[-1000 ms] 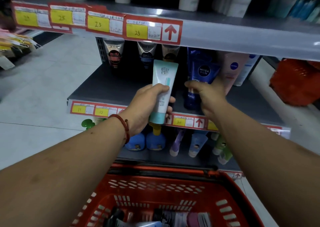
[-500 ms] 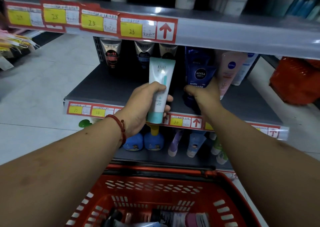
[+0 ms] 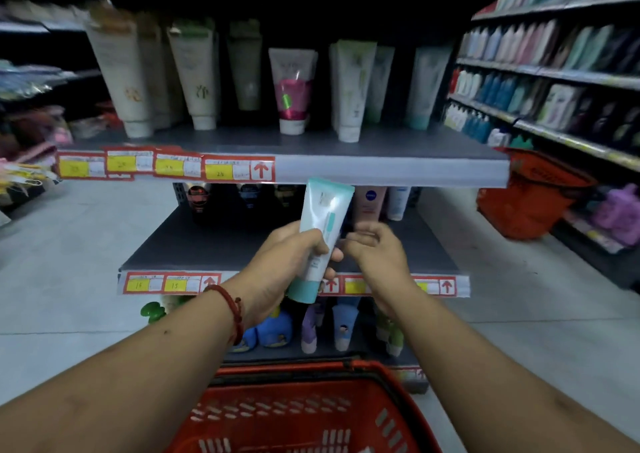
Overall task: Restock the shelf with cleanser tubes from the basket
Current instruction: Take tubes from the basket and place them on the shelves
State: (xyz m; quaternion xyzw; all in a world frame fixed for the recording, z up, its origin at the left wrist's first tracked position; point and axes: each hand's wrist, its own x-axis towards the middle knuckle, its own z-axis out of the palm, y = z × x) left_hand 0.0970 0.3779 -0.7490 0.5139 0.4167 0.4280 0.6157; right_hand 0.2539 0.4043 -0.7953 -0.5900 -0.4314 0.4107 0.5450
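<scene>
cleanser tube: gripped by left hand, cap down
right hand: grip loosely curled, empty, just right of tube
shelf: behind tube
basket: below tube

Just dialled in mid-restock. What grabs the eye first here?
The left hand grips a white-and-teal cleanser tube, cap down, dead centre in front of the middle shelf, with the right hand just beside it holding nothing. Below them sits the red basket at the bottom edge, and above, a row of tubes stands cap down on the upper shelf.
</scene>
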